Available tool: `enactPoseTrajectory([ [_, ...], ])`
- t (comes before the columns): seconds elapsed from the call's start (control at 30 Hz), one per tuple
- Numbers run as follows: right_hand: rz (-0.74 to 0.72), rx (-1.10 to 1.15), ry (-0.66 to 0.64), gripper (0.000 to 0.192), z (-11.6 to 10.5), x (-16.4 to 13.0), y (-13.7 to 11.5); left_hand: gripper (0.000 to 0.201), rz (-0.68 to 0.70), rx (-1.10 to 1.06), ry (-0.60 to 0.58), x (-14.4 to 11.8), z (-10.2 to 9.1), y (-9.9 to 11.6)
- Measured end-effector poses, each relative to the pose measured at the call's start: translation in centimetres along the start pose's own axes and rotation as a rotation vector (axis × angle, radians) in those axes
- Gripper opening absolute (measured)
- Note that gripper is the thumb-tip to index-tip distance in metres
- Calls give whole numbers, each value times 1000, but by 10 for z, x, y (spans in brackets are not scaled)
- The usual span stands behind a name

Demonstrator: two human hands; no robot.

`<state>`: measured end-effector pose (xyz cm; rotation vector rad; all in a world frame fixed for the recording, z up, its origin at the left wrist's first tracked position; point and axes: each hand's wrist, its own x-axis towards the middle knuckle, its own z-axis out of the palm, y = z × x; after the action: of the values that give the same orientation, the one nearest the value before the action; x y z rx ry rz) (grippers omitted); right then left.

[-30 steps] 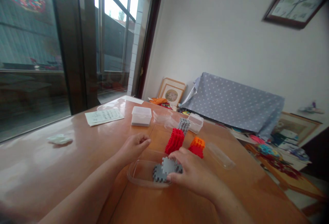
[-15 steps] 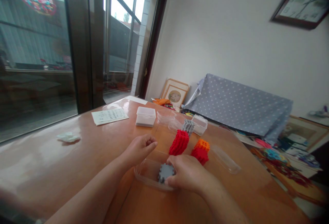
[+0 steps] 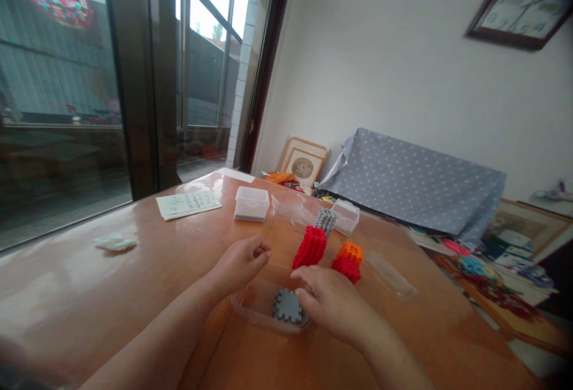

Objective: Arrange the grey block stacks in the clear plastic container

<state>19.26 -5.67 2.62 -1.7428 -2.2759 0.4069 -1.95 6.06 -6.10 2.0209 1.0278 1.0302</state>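
Gray block (image 3: pixel 287 306) in clear tray (image 3: pixel 250 306), near counter edge; right hand (image 3: pixel 333 303) resting fingers against it, left hand (image 3: pixel 239 264) loosely clenched, empty. Probably light, stiff (best pinched by toothed edges).

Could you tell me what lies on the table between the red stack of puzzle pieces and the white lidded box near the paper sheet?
In the head view, only bare table separates the red stack from the white lidded box.

Paper sheet (image 3: pixel 188 203) lay beside lidded white box (image 3: pixel 252 203); clock (image 3: pixel 521 0) hung above dotted cover (image 3: pixel 416 185).
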Motion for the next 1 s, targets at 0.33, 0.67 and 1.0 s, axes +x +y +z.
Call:
enactPoseTrajectory([
  [0.33, 118, 314, 341, 27, 8, -23, 70, 20, -10, 32, -11, 0, -1, -1],
  [0.67, 105, 228, 160, 59, 22, -35, 85, 21, -2, 14, 3, -1, 1, -3],
  [1.0, 74, 263, 148, 51, 24, -34, 92, 21, 1, 31, 3, -1, 2, -4],
])
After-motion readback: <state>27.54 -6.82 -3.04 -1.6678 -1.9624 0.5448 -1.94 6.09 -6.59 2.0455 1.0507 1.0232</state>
